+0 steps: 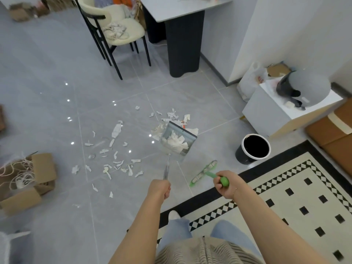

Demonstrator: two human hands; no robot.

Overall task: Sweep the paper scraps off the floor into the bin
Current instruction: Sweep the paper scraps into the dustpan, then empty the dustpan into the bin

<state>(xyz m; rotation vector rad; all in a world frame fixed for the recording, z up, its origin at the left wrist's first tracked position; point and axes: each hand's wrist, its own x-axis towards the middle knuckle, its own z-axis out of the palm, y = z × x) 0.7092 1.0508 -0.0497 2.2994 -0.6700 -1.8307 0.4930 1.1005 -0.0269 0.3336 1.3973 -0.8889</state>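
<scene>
Far left, a torn brown cardboard box (36,174) with pale string spilling out sits on the glossy grey tiled floor (47,77). Next to it, white paper scraps (114,162) lie scattered across the tiles, with a second cluster further back behind the dustpan. Above them, at the top, a cream upholstered chair with thin black legs (118,25) stands beside a grey tabletop on a dark fluted pedestal (182,40). Centre now: the left hand (159,188) is clenched around the long metal handle of a clear grey dustpan (178,142), which carries a heap of white scraps. Just right, the right hand (225,184) grips the green handle of a green broom (204,173), its head down on the tiles. Further right, the round black bin with a white rim (253,148) stands open on the floor, near the dustpan, at the edge of a black-and-white checkered floor border (285,187).
</scene>
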